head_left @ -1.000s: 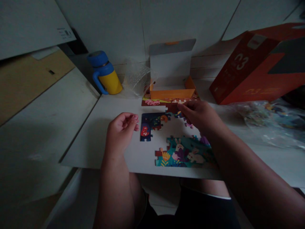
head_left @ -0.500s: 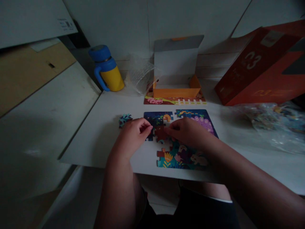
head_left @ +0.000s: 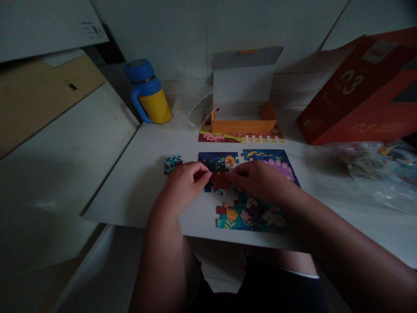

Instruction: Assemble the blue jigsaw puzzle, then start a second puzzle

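A brown puzzle piece [head_left: 220, 181] lies against the lower edge of a dark blue puzzle section [head_left: 215, 158]. My left hand [head_left: 192, 176] is closed in a pinch at its left edge, thumb and forefinger together. From the other side my right hand [head_left: 249, 176] pinches the piece's right edge. Under and beyond the right hand spreads a joined section with purple flowers [head_left: 280, 168]. Nearer to me is the joined part with a yellow flower [head_left: 232, 214] and a rabbit; my right hand and forearm cover some of it. Loose teal spotted pieces [head_left: 172, 163] lie left of my left hand.
Behind the puzzle, an open orange box [head_left: 244, 126] stands on a farm-picture sheet [head_left: 215, 137]. A blue and yellow bottle [head_left: 151, 102] and a clear plastic bag [head_left: 194, 102] are at back left. A large red box [head_left: 342, 100] and a bag of pieces [head_left: 381, 169] occupy the right.
The whole view has shifted slightly. Both hands stay at the brown piece in nearly the same pose, and the puzzle sections look unchanged.
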### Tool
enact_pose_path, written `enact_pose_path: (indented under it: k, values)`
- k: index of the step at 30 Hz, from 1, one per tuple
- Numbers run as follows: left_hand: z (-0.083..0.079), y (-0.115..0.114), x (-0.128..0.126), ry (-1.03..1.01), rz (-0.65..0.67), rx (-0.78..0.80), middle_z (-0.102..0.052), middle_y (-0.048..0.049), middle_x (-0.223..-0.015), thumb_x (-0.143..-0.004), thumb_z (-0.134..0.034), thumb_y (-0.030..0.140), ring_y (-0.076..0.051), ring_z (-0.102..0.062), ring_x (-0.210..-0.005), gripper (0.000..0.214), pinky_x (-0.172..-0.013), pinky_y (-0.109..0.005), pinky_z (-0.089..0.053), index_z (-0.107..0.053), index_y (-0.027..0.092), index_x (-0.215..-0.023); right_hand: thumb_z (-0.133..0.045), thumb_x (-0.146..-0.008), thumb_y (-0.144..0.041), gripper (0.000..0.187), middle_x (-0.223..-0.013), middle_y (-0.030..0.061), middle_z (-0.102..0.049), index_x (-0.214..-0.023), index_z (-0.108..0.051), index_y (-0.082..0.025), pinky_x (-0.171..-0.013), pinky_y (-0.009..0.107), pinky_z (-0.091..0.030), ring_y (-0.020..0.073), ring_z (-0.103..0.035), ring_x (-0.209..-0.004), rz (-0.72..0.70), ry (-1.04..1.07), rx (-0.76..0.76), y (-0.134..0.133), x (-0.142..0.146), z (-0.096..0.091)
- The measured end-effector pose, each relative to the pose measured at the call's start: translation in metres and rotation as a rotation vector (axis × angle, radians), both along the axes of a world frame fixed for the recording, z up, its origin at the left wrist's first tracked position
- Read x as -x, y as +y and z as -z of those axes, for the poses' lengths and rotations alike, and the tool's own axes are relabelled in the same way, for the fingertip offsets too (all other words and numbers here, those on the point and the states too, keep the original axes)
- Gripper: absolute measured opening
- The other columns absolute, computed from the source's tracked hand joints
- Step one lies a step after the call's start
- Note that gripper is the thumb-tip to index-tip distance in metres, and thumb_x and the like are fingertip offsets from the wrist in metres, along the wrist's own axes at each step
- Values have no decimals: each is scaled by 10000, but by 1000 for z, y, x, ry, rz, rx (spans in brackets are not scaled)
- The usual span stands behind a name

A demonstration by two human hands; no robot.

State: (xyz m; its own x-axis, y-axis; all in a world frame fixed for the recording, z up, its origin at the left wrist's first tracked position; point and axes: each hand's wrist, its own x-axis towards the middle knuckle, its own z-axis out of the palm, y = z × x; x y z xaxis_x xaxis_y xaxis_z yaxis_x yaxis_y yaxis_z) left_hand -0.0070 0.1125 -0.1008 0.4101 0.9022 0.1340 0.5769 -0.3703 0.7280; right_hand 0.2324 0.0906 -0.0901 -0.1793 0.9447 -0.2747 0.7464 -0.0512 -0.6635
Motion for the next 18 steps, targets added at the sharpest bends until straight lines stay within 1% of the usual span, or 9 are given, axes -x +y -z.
enact_pose_path:
  k: [2,5,6,8,10,12,15,18]
  values:
    - [-1,-2,0,-32,28,69,-819,-31,-980,-1019,-680,299,-194,-743,-840,115,-739,-323,-550,-779,242,-1030,-560,-1029,-548,479,-545,-8,-602,-690,-676,-230,-486,312,-292,126,-467,-466,-7,40,2,-1,2,-4]
    - [1,-3,1,-174,56,214,-823,-47,-1045,-1000,-710,286,-196,-766,-924,165,-812,-326,-588,-753,227,-1148,-526,-1046,-565,512,-544,-3,-594,-692,-669,-223,-484,299,-318,125,-473,-462,-13,109,18,-2,3,-7]
    - [2,-3,2,-217,63,254,-821,-51,-1049,-995,-711,272,-194,-767,-929,192,-809,-321,-589,-744,224,-1178,-512,-1054,-561,513,-558,1,-607,-707,-679,-223,-485,295,-335,127,-483,-464,-15,140,27,-2,3,-6]
    - [2,-3,3,-265,62,305,-819,-55,-1042,-998,-696,263,-182,-756,-889,223,-746,-294,-569,-735,220,-1214,-480,-1072,-548,496,-609,8,-645,-788,-725,-223,-485,289,-372,130,-510,-472,0,219,49,-1,2,-2]
    - [1,-3,4,-288,38,326,-818,-57,-1052,-1008,-685,274,-165,-732,-838,235,-674,-265,-532,-731,214,-1231,-458,-1087,-544,478,-668,14,-678,-911,-769,-226,-481,284,-405,132,-536,-480,39,300,69,0,1,2]
    - [-1,-2,5,-298,5,334,-813,-54,-1056,-1009,-684,269,-148,-708,-800,233,-646,-250,-515,-731,205,-1228,-456,-1092,-556,483,-689,17,-688,-972,-785,-225,-471,280,-415,130,-542,-476,79,341,79,0,-1,6]
    - [-5,-2,4,-308,-30,329,-799,-41,-1009,-1005,-684,245,-130,-681,-750,219,-654,-247,-530,-736,191,-1210,-472,-1092,-566,492,-666,16,-678,-968,-802,-222,-452,276,-401,123,-533,-456,108,349,75,1,-1,7]
    - [-6,-2,2,-343,-49,314,-784,-31,-965,-1002,-678,227,-123,-680,-730,197,-668,-248,-555,-740,187,-1184,-496,-1091,-535,467,-636,11,-666,-946,-811,-222,-445,273,-396,119,-527,-440,129,354,82,1,0,3]
